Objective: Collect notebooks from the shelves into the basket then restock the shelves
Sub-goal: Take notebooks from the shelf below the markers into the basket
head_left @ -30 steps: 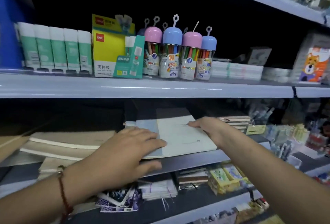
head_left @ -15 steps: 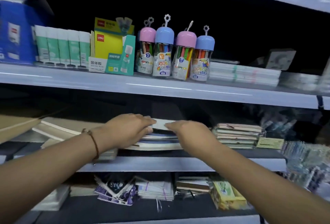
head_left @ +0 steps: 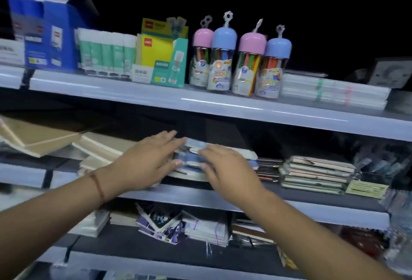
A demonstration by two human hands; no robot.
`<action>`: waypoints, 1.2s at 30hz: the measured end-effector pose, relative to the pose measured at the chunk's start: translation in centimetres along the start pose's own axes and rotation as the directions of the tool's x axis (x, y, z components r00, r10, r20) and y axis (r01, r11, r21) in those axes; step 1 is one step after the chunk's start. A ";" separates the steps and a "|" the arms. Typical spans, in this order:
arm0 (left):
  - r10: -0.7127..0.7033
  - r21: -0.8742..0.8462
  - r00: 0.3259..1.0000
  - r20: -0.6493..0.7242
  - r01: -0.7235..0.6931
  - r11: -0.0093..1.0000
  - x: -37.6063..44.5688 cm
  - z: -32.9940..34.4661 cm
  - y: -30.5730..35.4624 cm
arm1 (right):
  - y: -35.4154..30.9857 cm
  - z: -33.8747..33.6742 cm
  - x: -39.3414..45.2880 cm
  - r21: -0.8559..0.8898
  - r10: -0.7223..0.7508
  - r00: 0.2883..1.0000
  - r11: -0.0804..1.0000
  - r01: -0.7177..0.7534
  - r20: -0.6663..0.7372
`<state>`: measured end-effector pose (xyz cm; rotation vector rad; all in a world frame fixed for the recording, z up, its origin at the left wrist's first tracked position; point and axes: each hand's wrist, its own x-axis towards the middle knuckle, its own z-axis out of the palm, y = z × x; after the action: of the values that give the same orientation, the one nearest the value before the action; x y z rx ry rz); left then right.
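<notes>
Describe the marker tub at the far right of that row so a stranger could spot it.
On the upper shelf, right of the yellow glue box, stand four domed marker tubs. It is the last one, shortest-looking, blue-capped, beside the flat white packs.

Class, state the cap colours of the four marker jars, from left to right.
Pink, blue, pink, blue on the marker jars, seen in the head view.

Glue sticks (head_left: 107, 53) — marker jars (head_left: 239, 61) beside

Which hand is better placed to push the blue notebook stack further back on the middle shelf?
Probably the left hand. Its straight fingers lie flat along the top and front edge of the blue notebook stack, with the thumb at the front. The right hand covers only the stack's right part.
</notes>
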<state>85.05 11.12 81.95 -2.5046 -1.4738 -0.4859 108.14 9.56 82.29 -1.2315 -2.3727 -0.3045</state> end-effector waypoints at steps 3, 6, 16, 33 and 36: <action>-0.106 0.095 0.989 -0.098 0.116 0.989 -8.4 0.1 -3.3 | -6.0 2.0 -0.2 0.163 -0.214 0.967 0.968 0.192 0.135; -0.341 0.151 0.940 -0.007 0.338 0.929 -17.3 0.6 -6.7 | -11.3 6.7 1.0 0.258 -0.381 0.871 0.915 0.309 0.311; -0.792 0.283 0.551 0.261 0.741 0.609 -42.8 2.6 -13.7 | -29.8 21.3 5.6 0.407 -0.595 0.526 0.802 0.437 0.608; -0.824 0.333 0.271 0.498 0.817 0.471 -67.6 1.9 -32.0 | -60.1 41.3 8.4 0.444 -0.569 0.365 0.815 0.372 0.737; -0.762 0.324 0.336 0.554 0.756 0.569 -67.0 4.1 -37.2 | -61.3 45.0 10.1 0.432 -0.536 0.385 0.840 0.328 0.751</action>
<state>23.11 -23.79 53.14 -1.8134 -2.9298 0.3925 40.17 -1.02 48.36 -0.6351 -3.4724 0.5873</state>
